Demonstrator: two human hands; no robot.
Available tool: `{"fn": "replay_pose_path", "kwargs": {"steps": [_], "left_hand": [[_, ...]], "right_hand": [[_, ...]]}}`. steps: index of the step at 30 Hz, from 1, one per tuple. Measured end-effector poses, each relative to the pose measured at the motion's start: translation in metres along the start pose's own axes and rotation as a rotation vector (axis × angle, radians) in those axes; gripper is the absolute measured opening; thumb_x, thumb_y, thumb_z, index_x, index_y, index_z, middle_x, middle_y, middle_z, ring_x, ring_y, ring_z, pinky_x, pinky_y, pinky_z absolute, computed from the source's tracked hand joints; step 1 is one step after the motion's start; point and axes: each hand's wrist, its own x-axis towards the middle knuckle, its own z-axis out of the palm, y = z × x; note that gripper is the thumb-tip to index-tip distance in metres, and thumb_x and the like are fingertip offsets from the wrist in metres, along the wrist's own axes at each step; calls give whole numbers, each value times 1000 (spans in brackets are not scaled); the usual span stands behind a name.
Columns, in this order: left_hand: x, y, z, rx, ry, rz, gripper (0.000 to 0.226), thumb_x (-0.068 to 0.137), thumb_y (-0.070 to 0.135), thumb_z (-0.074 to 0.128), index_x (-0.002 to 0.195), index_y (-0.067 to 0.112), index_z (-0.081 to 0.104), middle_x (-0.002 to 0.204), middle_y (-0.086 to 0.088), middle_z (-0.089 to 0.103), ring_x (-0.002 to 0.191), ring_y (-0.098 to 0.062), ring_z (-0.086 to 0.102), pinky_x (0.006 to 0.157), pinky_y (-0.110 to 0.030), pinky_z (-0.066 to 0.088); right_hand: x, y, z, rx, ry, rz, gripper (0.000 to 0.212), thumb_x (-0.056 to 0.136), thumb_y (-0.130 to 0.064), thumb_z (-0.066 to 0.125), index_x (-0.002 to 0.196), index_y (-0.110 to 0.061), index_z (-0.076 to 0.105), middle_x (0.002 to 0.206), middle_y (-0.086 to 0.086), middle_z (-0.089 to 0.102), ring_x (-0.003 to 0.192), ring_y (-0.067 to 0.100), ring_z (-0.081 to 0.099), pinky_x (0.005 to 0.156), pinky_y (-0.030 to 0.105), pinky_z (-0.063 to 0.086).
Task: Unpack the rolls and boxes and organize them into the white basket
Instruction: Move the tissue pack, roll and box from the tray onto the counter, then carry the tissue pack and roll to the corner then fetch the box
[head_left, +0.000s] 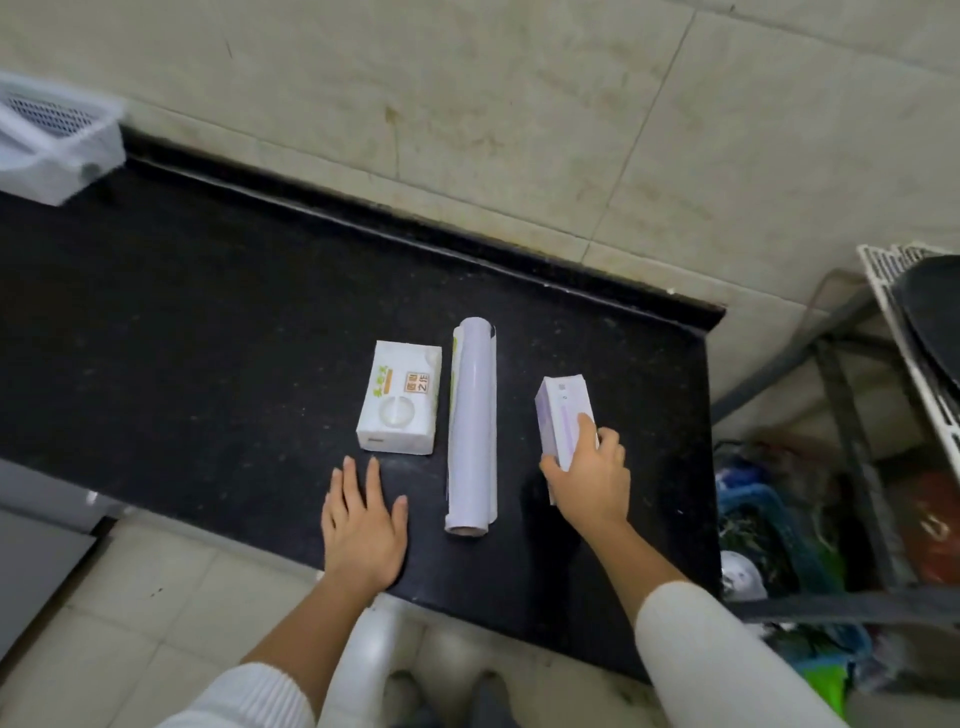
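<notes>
On the black counter (208, 322) lie three items side by side. A white box with green and orange print (399, 397) is on the left. A pale lilac roll (472, 426) lies lengthwise in the middle. A white and lilac box (563, 415) is on the right, and my right hand (587, 473) is closed around its near end. My left hand (363, 519) rests flat on the counter, fingers spread, just in front of the printed box and not touching it. The white basket (52, 140) sits at the far left of the counter, partly cut off by the frame.
A tiled wall (519, 130) runs behind the counter. To the right of the counter's end stands a metal rack (857, 415) with a white grid and a dark pan, and bags below. A tiled floor and my feet show at the bottom.
</notes>
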Motion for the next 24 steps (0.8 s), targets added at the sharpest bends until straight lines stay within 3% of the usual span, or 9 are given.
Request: {"fn": "replay_pose_path", "kwargs": {"steps": [4, 7, 11, 13, 17, 21, 22, 24], "left_hand": [[-1, 2, 0, 25, -17, -13, 66, 98, 49, 21, 153, 19, 2, 163, -12, -2, 149, -29, -4, 120, -44, 4], [-3, 3, -7, -21, -53, 2, 67, 99, 47, 26, 153, 20, -1, 163, -10, -4, 149, -27, -6, 120, -45, 4], [-5, 3, -34, -517, 80, -102, 69, 97, 29, 46, 153, 23, 7, 160, -9, 16, 145, -27, 15, 116, -47, 17], [4, 9, -52, -639, 156, -157, 70, 95, 29, 49, 152, 28, 8, 158, -10, 17, 143, -28, 17, 115, -49, 19], [37, 35, -79, -520, 79, -11, 65, 91, 40, 51, 147, 45, 18, 160, -7, 5, 145, -27, 4, 115, -52, 15], [66, 57, -81, -328, -92, -12, 65, 83, 58, 53, 141, 54, 24, 161, -7, -4, 146, -31, -9, 115, -54, 6], [70, 60, -80, -287, -135, -33, 70, 80, 61, 54, 142, 54, 22, 161, -9, -4, 145, -33, -7, 115, -55, 7], [79, 64, -78, -225, -193, -53, 80, 76, 61, 58, 143, 54, 15, 158, -12, 4, 142, -37, 8, 113, -54, 18]], "right_hand": [[2, -17, -4, -20, 115, -108, 52, 85, -35, 59, 131, -14, 44, 139, 10, 39, 125, 29, 34, 101, 46, 31], [4, -41, -2, 74, 96, -218, 48, 87, -32, 59, 131, -17, 46, 138, 5, 42, 126, 24, 34, 105, 44, 29], [2, -76, 12, 105, -17, -288, 52, 87, -37, 55, 134, -20, 42, 136, 2, 42, 122, 21, 38, 102, 40, 34], [0, -91, 22, 55, -91, -250, 60, 87, -44, 54, 138, -19, 36, 138, 5, 40, 122, 24, 39, 101, 41, 36], [4, -114, 35, 17, -214, -44, 85, 82, -54, 61, 143, -9, 23, 138, 15, 41, 123, 32, 43, 101, 45, 41], [13, -118, 40, 2, -241, 44, 110, 79, -45, 70, 150, -5, -3, 144, 18, 40, 126, 33, 47, 100, 46, 45], [16, -116, 41, 21, -260, 53, 107, 78, -44, 71, 150, -4, 1, 142, 18, 43, 122, 33, 51, 96, 45, 48], [25, -111, 43, 72, -323, 59, 85, 76, -44, 72, 138, -2, 32, 129, 16, 54, 110, 30, 59, 86, 42, 54]]}}
